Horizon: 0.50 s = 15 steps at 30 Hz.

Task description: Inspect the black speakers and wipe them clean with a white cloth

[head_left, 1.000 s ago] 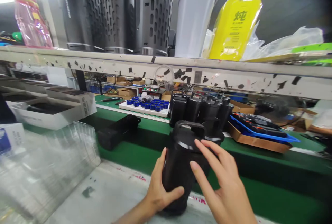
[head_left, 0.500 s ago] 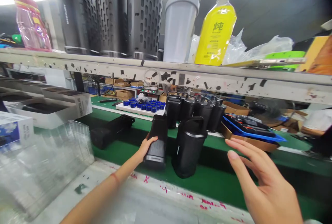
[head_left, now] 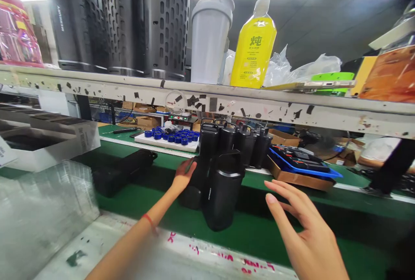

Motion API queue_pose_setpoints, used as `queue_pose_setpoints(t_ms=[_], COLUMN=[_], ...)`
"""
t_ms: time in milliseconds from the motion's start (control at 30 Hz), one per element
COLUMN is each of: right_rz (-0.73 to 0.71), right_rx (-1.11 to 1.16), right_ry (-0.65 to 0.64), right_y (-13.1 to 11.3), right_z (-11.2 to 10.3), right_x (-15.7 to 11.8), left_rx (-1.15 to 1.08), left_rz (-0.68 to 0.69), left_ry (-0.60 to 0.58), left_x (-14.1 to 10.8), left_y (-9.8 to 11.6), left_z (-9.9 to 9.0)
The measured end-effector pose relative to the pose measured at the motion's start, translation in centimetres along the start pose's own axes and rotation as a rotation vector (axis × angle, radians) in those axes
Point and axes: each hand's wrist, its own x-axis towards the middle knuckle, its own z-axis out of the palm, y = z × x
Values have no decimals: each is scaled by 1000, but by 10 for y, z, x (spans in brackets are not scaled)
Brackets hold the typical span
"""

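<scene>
Here, at mid-frame, the left hand wraps its fingers round a black speaker on the green tabletop, touching a taller speaker. The right hand, lower right, hovers spread and empty; a careless tug could topple that taller neighbour.

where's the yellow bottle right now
In the head view the yellow bottle stands upright on the upper shelf, centre-right, just right of the grey shaker cup and left of crumpled clear plastic bags.
</scene>
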Motion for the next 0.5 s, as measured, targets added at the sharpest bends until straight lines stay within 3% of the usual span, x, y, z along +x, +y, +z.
queue_pose_setpoints(t_ms=[133,267,367,500], right_rz=[-15,-42,-63,-137], right_rx=[1,-8,-23,-56], right_ry=[19,-6,-33,-32], right_y=[-2,-3,-12,-30], right_z=[2,-1,-8,-28], right_x=[-1,-2,-4,-9], left_rx=[25,30,-38,-246], left_rz=[159,147,136,-6], left_ry=[-149,-54,-16,-87], left_x=[-52,-73,-78,-102], left_y=[9,13,22,48], left_z=[49,82,81,53])
